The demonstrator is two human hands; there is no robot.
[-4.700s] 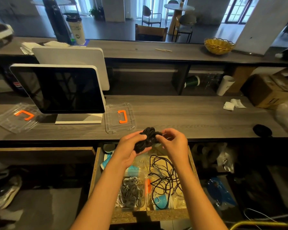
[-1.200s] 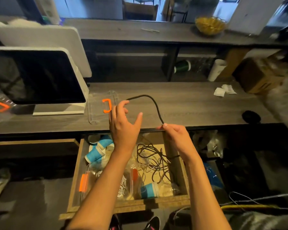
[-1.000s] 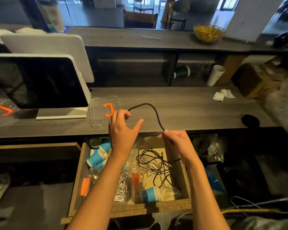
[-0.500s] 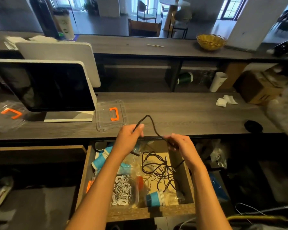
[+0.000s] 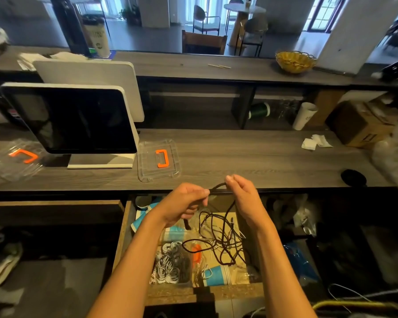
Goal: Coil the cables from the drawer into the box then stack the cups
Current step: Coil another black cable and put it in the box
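My left hand (image 5: 184,204) and my right hand (image 5: 242,198) hold a short stretch of black cable (image 5: 217,186) between them, just above the open wooden drawer (image 5: 121,237). Each hand pinches it. The rest of this cable (image 5: 218,237) hangs down into a loose tangle in the drawer. A clear box (image 5: 172,260) with an orange latch lies in the drawer and holds coiled white and grey cables. Blue paper cups (image 5: 217,275) lie on their sides in the drawer, one at the front, others (image 5: 145,220) at the back left under my left wrist.
On the grey counter stand a dark monitor (image 5: 78,120) and two clear lids with orange handles (image 5: 159,159) (image 5: 14,157). A white cup (image 5: 305,115), crumpled paper (image 5: 315,142) and a cardboard box (image 5: 359,127) sit to the right. A yellow basket (image 5: 294,61) rests on the upper ledge.
Earlier both hands held a black coiled bundle. Since then they held a wide arch of a black cable; the hands have come closer together and lower, and the arch has shrunk to a short span.
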